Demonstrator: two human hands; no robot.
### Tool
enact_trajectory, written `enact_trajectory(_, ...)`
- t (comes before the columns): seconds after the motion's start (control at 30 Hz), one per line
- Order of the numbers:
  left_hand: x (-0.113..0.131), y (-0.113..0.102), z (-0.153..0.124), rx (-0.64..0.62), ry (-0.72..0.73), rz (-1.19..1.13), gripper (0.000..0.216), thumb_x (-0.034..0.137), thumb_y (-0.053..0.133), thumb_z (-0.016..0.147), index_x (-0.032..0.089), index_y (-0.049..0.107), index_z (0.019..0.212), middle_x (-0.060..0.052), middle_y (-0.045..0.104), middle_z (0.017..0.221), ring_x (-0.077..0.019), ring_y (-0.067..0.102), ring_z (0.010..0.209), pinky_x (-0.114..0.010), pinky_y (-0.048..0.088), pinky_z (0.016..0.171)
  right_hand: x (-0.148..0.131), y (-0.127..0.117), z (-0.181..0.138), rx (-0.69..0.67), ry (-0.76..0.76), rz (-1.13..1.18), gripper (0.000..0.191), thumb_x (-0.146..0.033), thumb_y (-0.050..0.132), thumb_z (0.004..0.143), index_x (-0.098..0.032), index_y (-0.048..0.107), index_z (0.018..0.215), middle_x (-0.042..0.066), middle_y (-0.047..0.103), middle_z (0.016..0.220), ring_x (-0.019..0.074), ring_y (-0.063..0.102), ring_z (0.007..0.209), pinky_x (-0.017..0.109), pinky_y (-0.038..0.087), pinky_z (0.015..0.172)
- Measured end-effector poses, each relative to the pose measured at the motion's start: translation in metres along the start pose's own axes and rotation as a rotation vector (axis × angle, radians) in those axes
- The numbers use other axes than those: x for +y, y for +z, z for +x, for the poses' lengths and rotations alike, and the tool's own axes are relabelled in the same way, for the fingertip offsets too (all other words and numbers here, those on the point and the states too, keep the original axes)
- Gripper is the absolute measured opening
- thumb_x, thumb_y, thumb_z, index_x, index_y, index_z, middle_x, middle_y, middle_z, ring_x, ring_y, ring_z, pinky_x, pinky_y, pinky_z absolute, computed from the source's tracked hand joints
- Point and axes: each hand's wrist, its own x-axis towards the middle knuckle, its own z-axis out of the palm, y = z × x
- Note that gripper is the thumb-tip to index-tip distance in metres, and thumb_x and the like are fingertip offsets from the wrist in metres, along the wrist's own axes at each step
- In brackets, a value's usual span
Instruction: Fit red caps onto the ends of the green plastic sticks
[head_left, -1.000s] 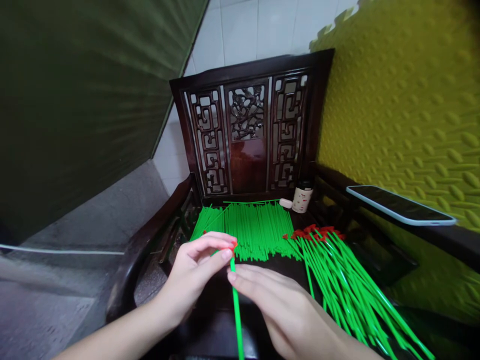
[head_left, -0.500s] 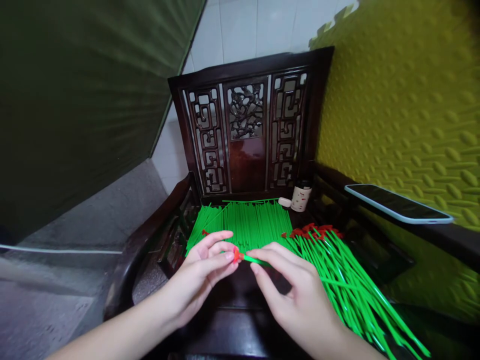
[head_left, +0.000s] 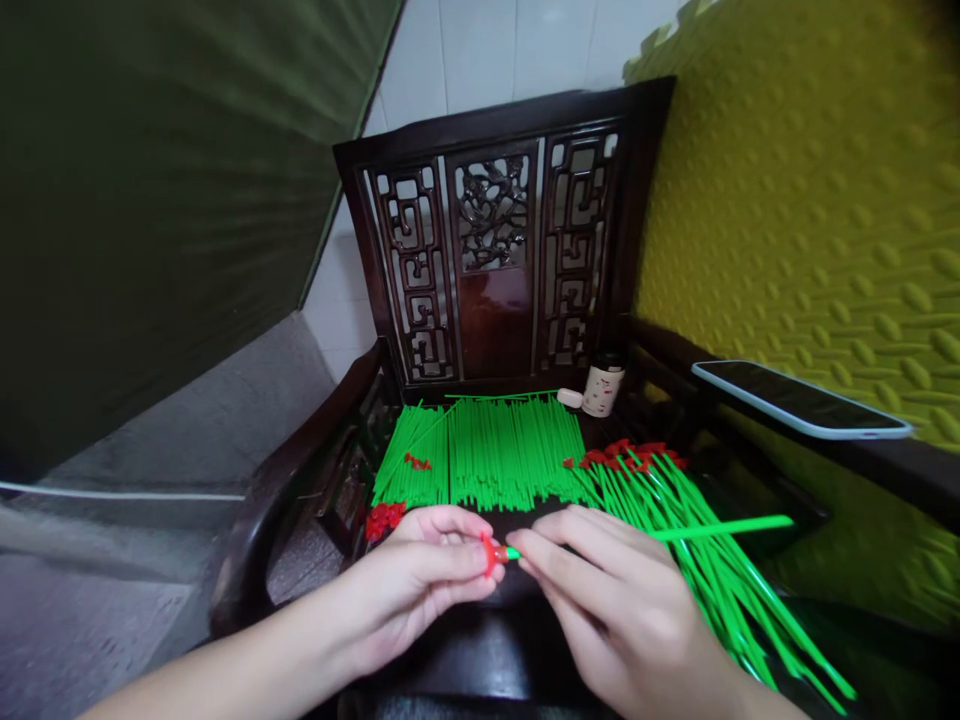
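Note:
My left hand [head_left: 431,570] pinches a small red plastic piece with a flared, petal-like rim [head_left: 490,555]. From the other side my right hand [head_left: 611,590] grips a thin green stick [head_left: 724,527], whose near end meets the red piece's narrow neck. How deep the end sits inside cannot be seen. The stick's far end sticks out past my right hand, over a pile of green sticks with red tops [head_left: 705,560]. Just beyond my left hand lies a cluster of loose red pieces [head_left: 385,521]. Plain green sticks [head_left: 514,455] lie side by side on the seat behind both hands.
The work sits on a dark carved wooden chair [head_left: 495,320]. At the back of the seat stand a patterned cup with a dark lid [head_left: 602,388] and a small pale case [head_left: 570,398]. A phone [head_left: 802,400] rests on the right armrest, beside a yellow textured mat [head_left: 795,200].
Both hands have come lower and slightly right, with the red piece and stick still between them. The cluster of red pieces beyond my left hand has come into sight.

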Motion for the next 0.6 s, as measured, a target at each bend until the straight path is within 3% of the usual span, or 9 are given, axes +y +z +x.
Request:
enact_trajectory(0.3,-0.019,0.001,-0.005,0.058,0.023,0.014,0.022,0.011,0.083,0.056,0.014,0.067,0.071,0.000,0.066,0.063,-0.0079,0.064,0.061,-0.015,0.051,0.060,-0.007,-0.006,-0.007,-0.102,-0.055,-0.223,0.028,-0.002,0.042,0.078,-0.014,0.066,0.085,0.003,0.058,0.062,0.0155,0.047,0.055,0.029,0.034,0.051)
enact_trajectory(0.6,-0.019,0.003,-0.007,0.035,0.061,0.064,0.018,0.010,0.081,0.059,0.014,0.067,0.070,0.000,0.067,0.062,-0.0074,0.064,0.059,-0.014,0.049,0.060,-0.012,-0.009,-0.004,-0.092,-0.142,-0.334,0.034,-0.006,0.033,0.087,-0.015,0.065,0.081,0.002,0.061,0.060,0.0161,0.048,0.052,0.032,0.029,0.050)
